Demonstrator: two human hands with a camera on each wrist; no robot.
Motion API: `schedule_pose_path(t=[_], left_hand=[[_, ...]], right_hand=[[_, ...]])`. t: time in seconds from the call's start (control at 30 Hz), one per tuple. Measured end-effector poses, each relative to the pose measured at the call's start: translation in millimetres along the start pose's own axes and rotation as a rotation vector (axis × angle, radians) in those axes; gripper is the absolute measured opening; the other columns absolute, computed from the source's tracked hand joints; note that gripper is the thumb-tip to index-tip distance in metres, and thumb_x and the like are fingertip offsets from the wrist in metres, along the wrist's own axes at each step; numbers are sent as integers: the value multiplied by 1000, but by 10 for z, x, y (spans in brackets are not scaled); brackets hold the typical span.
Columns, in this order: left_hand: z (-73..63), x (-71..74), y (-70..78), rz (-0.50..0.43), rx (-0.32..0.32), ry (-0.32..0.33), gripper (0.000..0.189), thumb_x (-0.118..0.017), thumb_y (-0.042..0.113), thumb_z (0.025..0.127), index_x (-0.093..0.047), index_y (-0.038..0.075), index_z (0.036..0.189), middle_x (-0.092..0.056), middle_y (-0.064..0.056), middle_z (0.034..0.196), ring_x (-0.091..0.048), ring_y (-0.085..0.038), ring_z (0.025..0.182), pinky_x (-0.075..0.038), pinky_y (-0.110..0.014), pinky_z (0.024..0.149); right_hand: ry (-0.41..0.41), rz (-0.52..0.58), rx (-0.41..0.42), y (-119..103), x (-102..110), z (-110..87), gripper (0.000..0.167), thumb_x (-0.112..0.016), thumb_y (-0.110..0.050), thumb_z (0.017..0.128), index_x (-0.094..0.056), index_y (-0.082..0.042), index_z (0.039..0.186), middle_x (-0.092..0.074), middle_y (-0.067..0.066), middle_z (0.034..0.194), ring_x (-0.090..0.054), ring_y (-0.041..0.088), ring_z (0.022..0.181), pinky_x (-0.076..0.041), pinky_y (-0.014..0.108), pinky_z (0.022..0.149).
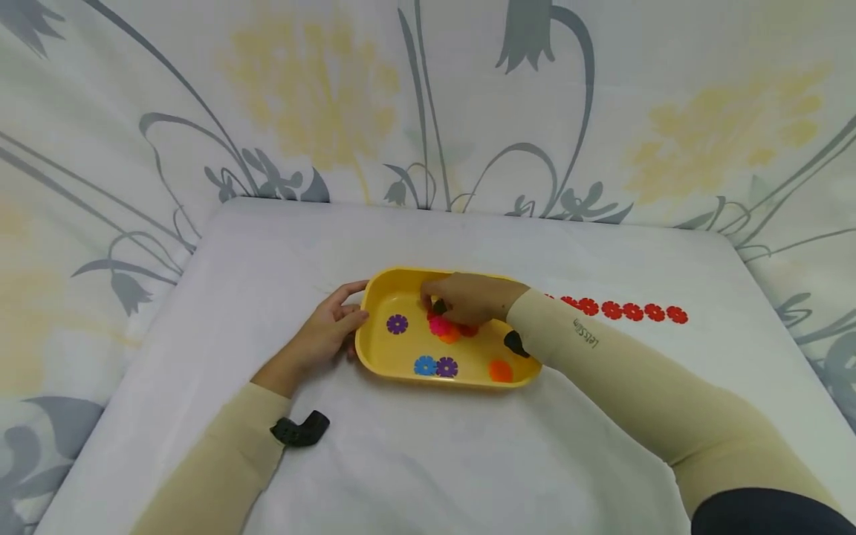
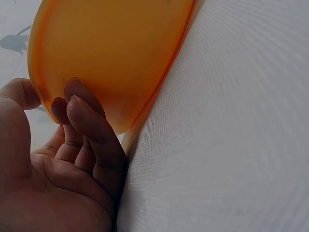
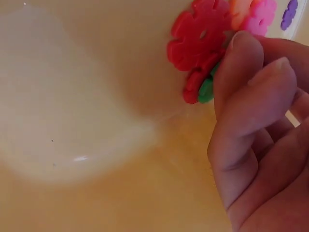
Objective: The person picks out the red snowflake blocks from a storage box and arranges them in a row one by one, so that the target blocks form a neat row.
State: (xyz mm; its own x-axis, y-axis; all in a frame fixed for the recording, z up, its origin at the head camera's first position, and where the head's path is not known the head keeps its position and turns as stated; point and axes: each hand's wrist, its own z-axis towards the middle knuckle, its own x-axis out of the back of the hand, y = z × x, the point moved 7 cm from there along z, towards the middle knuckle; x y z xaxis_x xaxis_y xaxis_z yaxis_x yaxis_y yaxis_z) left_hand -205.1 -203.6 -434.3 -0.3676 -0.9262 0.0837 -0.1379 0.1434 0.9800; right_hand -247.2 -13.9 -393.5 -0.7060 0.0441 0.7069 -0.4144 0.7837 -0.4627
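Note:
A shallow yellow tray (image 1: 374, 349) sits on the white cloth, with small flower-shaped plastic pieces inside. My left hand (image 1: 328, 327) grips its left end, thumb at the rim; in the left wrist view the fingers (image 2: 89, 113) rest against the outer wall. My right hand (image 1: 461, 297) reaches into the tray over a small pile. Its curled fingertips are right at a red flower piece (image 3: 200, 36) and a green piece (image 3: 207, 89); I cannot tell whether they pinch one. Pink (image 1: 439, 325) and orange (image 1: 450, 336) pieces lie in the same pile.
Loose in the tray lie a purple flower (image 1: 397, 324), a blue flower (image 1: 424, 365) beside another purple flower (image 1: 446, 367), and an orange piece (image 1: 500, 371). On the cloth to the right, a row of red flowers (image 1: 632, 312) extends from behind my right forearm. Floral fabric (image 1: 441, 111) rises behind the table.

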Motion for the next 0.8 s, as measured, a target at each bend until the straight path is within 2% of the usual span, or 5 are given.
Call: schedule_pose_path(t=[0.17,0.3,0.57,0.8], left_hand=[[-39,-39,-29,-19,4,-9,53,-48,17,106,-28,14,155,-60,-3,88,-55,-13,58,-53,-23,57],[-55,20,2,5,9,8,53,-49,19,106,-29,16,155,-60,-4,89,-55,-13,58,-52,-23,57],[-16,13,24,27,4,-8,53,-48,20,106,-28,16,155,-61,-5,91,-55,-14,56,-52,-24,56],[-36,30,2,22,18,1,54,-48,21,106,-28,16,156,-61,-6,91,-55,-14,57,-52,-24,56]], right_hand=[[-27,-15,6,0,-40,-1,19,-53,-10,102,-57,-19,118,-61,3,98,-55,15,61,-49,23,59],[-32,-27,26,-23,-38,15,24,-50,-6,101,-55,-19,121,-60,4,97,-56,16,63,-50,24,61],[-16,-84,67,-28,-34,-7,20,-61,-19,100,-54,-18,119,-60,2,91,-54,13,61,-49,23,62],[-28,-54,23,-53,-59,41,20,-66,-22,97,-54,-17,112,-58,2,86,-53,13,60,-47,22,59]])
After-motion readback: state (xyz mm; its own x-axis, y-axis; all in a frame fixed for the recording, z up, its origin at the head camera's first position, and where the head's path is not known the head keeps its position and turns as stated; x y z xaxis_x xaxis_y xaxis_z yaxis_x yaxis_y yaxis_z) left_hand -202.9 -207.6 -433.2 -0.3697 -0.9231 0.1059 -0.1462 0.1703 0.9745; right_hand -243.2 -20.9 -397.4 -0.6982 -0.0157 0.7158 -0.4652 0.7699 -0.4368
